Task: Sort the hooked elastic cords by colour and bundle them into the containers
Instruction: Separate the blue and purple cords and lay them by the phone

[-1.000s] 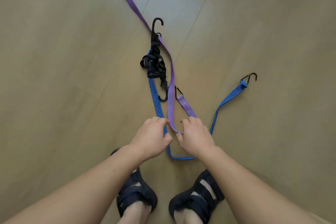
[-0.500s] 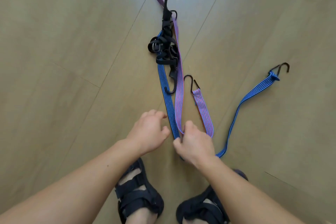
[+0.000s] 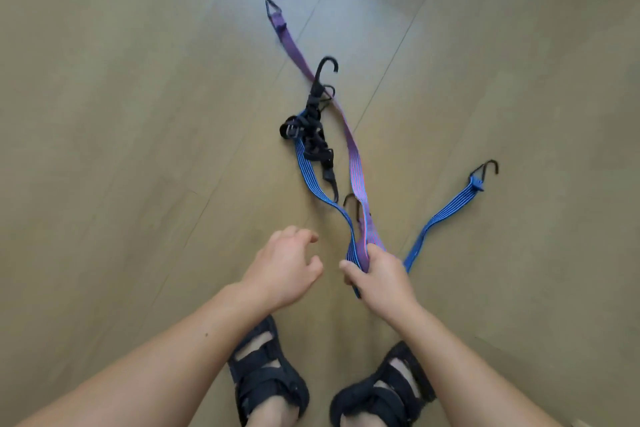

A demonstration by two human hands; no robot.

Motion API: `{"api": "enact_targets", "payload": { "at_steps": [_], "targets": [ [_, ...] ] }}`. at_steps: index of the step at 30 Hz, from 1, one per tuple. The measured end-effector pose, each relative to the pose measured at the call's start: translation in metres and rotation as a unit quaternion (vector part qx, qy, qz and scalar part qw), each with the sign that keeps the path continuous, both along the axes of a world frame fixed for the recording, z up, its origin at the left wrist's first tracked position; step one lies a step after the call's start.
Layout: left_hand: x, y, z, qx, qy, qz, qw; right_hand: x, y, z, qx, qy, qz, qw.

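Three hooked elastic cords lie tangled on the wooden floor ahead of me. A purple cord [image 3: 354,152] runs from a black hook at the far end down to my right hand [image 3: 382,276], which grips it together with a blue cord [image 3: 446,213]. The blue cord's free end with its hook lies out to the right; its other part runs up toward a bunched black cord [image 3: 313,135]. My left hand [image 3: 285,265] hovers beside the right one, fingers loosely curled, holding nothing. No container is in view.
Light wooden floorboards [image 3: 138,114] fill the view. My two feet in dark sandals [image 3: 270,388] stand just below my hands.
My right hand has lifted the purple and blue cords off the floor. My left hand has let go and drawn away to the left.
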State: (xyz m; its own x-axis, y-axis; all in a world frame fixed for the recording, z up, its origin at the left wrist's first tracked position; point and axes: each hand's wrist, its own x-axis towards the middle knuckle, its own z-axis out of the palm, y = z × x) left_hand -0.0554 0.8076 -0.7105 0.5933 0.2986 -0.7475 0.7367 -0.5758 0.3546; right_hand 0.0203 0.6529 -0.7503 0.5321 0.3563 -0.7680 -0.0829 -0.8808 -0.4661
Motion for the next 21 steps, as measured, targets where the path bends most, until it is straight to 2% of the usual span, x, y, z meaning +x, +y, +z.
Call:
{"api": "enact_targets", "payload": {
  "at_steps": [4,8,11,15,18,21],
  "targets": [
    [0.023,0.002,0.088,-0.004,-0.048,0.011,0.999,0.034,0.013,0.111,0.117,-0.028,-0.102,0.987],
    [0.041,0.002,0.186,-0.024,-0.088,0.018,0.996,0.063,0.026,0.229,0.203,-0.031,-0.126,0.971],
    [0.051,-0.001,0.263,-0.072,-0.106,0.036,0.991,0.083,0.028,0.313,0.249,-0.019,-0.153,0.956],
    [0.068,-0.011,0.369,-0.152,-0.171,0.100,0.968,0.100,0.027,0.418,0.292,0.009,-0.118,0.949],
    [0.083,-0.021,0.439,-0.234,-0.195,0.153,0.940,0.108,0.024,0.487,0.300,-0.017,-0.083,0.950],
    [0.083,-0.028,0.490,-0.263,-0.219,0.186,0.921,0.113,0.013,0.548,0.313,-0.039,-0.079,0.946]
  ]
}}
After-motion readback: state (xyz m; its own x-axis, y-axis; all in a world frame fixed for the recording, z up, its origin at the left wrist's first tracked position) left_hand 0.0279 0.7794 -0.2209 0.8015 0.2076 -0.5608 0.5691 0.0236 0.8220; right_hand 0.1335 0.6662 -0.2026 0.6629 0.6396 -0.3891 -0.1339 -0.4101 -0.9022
